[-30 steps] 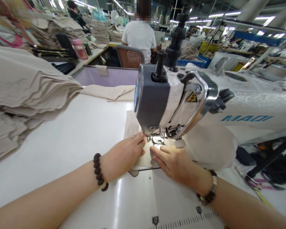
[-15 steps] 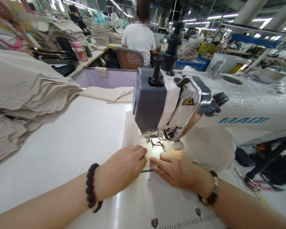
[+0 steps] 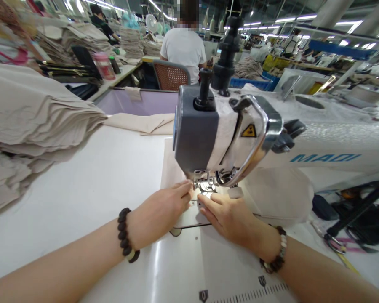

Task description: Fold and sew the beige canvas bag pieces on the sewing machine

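Beige fabric panel (image 3: 171, 166) lies flat on the worktop (image 3: 113, 181), far side of the left hand (image 3: 160, 213), running in toward the presser foot (image 3: 207, 186) of the sewing machine (image 3: 197, 130). Visible left part: long axis near-far. More beige cloth (image 3: 279, 193) lies right of the right hand (image 3: 232, 216), below the machine arm; can't tell if same piece. Left fingertips touch the panel just left of the foot; right fingertips sit just near side of it. Left reaches farther; otherwise about equally close. Both hands palm-down, fingers extended, slightly bent; pinching or only pressing, can't tell. Fabric stack (image 3: 34, 113) far left, well apart.
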Demonstrator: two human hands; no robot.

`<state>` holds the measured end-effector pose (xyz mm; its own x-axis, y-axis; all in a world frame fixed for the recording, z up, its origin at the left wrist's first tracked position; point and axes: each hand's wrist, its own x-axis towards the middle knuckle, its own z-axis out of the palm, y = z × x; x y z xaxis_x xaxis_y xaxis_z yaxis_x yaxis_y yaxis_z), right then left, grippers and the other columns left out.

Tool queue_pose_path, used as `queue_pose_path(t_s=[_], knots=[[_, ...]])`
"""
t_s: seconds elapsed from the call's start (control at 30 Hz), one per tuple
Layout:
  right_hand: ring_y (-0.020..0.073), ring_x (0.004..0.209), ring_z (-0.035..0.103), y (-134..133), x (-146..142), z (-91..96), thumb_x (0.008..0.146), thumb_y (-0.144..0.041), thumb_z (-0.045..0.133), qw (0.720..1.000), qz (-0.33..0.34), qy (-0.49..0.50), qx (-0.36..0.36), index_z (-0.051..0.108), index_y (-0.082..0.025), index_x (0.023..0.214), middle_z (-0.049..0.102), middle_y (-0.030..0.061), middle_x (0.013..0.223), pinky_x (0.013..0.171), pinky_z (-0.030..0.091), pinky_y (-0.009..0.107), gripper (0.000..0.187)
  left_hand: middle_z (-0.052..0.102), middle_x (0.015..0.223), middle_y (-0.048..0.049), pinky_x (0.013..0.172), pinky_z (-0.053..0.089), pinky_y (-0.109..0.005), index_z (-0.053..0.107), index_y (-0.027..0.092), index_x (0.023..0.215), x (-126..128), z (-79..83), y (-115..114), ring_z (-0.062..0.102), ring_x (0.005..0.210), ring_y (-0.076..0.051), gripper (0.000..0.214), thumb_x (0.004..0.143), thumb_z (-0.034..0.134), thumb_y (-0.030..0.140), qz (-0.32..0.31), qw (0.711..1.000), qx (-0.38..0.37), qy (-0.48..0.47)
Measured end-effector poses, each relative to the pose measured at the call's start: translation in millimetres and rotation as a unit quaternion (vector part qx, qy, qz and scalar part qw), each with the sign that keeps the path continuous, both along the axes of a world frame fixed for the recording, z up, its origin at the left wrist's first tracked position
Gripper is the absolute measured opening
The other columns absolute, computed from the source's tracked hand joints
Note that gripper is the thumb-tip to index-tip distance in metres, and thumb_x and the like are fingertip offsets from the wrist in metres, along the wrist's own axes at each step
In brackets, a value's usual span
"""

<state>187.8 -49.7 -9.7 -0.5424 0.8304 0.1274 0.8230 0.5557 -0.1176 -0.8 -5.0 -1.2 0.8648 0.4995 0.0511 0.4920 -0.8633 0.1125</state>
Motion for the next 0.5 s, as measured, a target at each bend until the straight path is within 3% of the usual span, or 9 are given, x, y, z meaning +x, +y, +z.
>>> queue_pose_path(t_s=[0.2, 0.5], knots=[[0.0145, 0.065, 0.059, 0, -1, 0.0, 0.092, -0.029, 0.040, 1.000, -0.018, -0.016, -0.012, 0.054, -0.018, 0.112, 0.064, 0.0032, 0.077, 0.049, 0.028, 0.026, 0.026, 0.059, 0.101, -0.0100, 0.091, 0.042, -0.029, 0.059, 0.008, 0.099, 3, 5.4, 7, 0.053, 0.100, -0.018, 0.020, 0.089, 0.041, 0.011, 0.013, 1.000, -0.014, 0.020], [0.0141, 0.062, 0.058, 0, -1, 0.8, 0.092, -0.028, 0.040, 1.000, -0.013, -0.018, -0.009, 0.056, -0.017, 0.108, 0.064, 0.0029, 0.074, 0.048, 0.026, 0.027, 0.025, 0.061, 0.088, -0.0084, 0.086, 0.047, -0.033, 0.061, 0.008, 0.090, 6, 7.4, 12, 0.055, 0.092, -0.021, 0.015, 0.086, 0.046, 0.010, 0.036, 0.999, -0.016, -0.009]])
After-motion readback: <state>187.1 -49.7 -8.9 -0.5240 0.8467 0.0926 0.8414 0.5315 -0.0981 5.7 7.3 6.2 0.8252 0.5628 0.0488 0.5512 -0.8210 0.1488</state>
